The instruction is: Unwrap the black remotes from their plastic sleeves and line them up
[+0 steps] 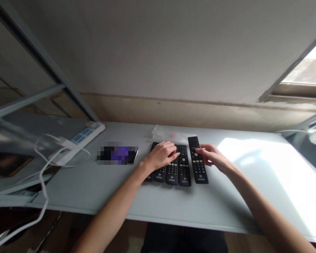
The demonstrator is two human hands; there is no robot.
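Note:
Several black remote controls (pixel 184 170) lie side by side in a row on the pale table, buttons up, their long sides close together. My left hand (pixel 162 154) rests across the upper part of this row, palm down, fingers loosely bent and thumb apart; it covers parts of the remotes beneath. Just right of the row is a separate black remote control (pixel 198 167), slightly tilted, with a small gap between it and its neighbour. My right hand (pixel 209 154) pinches that one at its right edge, thumb on top. Whether it is lifted off the table I cannot tell.
A clear plastic bag (pixel 167 133) lies behind the remotes. To the left are a phone (pixel 133 154) with a blurred screen, a white power strip (pixel 88 135) and a white cable (pixel 43 182). Metal frame bars (pixel 48 65) rise at the left; bright sunlight falls on the right of the table (pixel 147 205).

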